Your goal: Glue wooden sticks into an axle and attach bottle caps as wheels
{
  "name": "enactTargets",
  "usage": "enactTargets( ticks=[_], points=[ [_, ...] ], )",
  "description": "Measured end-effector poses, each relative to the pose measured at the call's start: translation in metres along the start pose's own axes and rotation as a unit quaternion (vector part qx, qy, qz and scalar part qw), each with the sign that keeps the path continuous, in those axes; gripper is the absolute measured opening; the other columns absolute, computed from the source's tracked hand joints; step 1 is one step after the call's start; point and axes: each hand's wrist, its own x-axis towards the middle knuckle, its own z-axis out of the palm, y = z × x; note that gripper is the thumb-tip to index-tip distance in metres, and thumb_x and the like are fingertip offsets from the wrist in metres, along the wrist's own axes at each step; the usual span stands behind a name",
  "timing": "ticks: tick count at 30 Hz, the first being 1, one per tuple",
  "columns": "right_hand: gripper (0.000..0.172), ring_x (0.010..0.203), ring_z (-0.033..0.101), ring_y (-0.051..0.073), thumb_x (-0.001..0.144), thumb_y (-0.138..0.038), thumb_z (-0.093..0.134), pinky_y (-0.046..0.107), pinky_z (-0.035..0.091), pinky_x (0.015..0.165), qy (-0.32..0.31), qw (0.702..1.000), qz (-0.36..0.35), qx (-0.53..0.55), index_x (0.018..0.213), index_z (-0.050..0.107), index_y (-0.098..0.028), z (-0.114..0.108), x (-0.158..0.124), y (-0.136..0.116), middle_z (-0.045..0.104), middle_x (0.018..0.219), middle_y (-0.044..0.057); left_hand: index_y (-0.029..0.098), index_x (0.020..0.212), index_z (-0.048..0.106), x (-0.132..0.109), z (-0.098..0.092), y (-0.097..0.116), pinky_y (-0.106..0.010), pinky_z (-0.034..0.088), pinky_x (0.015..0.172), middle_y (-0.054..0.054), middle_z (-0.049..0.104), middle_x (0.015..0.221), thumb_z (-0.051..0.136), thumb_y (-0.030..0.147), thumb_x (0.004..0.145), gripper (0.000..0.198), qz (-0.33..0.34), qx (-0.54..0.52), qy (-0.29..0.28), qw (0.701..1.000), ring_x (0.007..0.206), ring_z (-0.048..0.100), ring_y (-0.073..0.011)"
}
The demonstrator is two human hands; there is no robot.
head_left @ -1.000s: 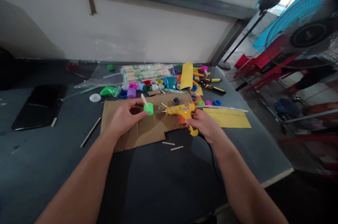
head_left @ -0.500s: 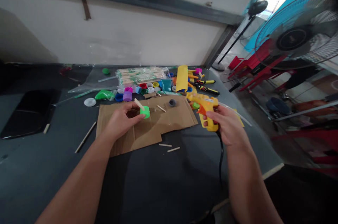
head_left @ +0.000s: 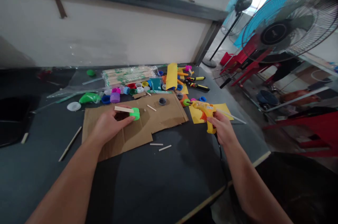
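Wooden sticks (head_left: 165, 148), two and short, are lying on the dark table (head_left: 148, 185) in front of one piece of cardboard (head_left: 129, 143). Above the cardboard, the left hand (head_left: 107, 125) is pinching one green cap (head_left: 135, 114), a wood piece (head_left: 123, 110) extending leftward from it. To the right, the right hand (head_left: 222, 125) is gripping one yellow glue gun (head_left: 210, 113). One grey cap (head_left: 162, 101) is resting on the cardboard. Farther back, one stick pack (head_left: 129, 76) is lying near the wall (head_left: 105, 33); two fans (head_left: 276, 33) are occupying the right background.
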Motion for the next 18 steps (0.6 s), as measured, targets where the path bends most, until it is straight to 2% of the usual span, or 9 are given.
enactTargets(
  ticks=[4,9,15,18],
  points=[
    [0.032,0.072,0.063,0.017,0.061,-0.026,0.069,0.026,0.049,0.06,0.001,1.0,0.004,0.003,0.092,0.065,-0.018,0.005,-0.001,0.0,0.069,0.085,0.003,0.021,0.107,0.065,0.001,0.001,-0.004,-0.036,0.055,0.076,-0.006,0.073,0.099,0.067,0.052,0.07,0.049,0.01,-0.018,-0.009,1.0,0.09,0.068,-0.0272],
    [0.033,0.066,0.062,0.016,0.059,-0.028,0.071,0.025,0.046,0.055,0.044,0.999,0.008,-0.028,0.09,0.065,-0.016,-0.01,0.001,0.002,0.069,0.081,0.004,0.024,0.1,0.067,0.002,0.001,-0.003,-0.037,0.056,0.076,-0.005,0.073,0.097,0.067,0.05,0.069,0.041,0.01,-0.025,-0.012,1.0,0.087,0.068,-0.0272],
    [0.033,0.06,0.059,0.016,0.063,-0.031,0.062,0.024,0.04,0.05,0.091,0.98,0.018,-0.177,0.092,0.062,-0.016,-0.033,0.007,0.011,0.068,0.075,0.004,0.028,0.101,0.066,0.003,0.0,-0.005,-0.043,0.053,0.075,-0.001,0.073,0.093,0.069,0.051,0.068,0.041,-0.016,-0.022,-0.004,1.0,0.088,0.067,-0.0312],
    [0.025,0.056,0.056,0.016,0.066,-0.034,0.059,0.025,0.036,0.049,0.109,0.942,0.003,-0.316,0.086,0.061,-0.018,-0.038,0.007,0.014,0.066,0.068,0.002,0.027,0.098,0.066,0.003,0.0,-0.004,-0.043,0.052,0.071,0.0,0.073,0.089,0.068,0.053,0.067,0.04,-0.016,-0.004,0.005,1.0,0.085,0.067,-0.0319]
  ],
)
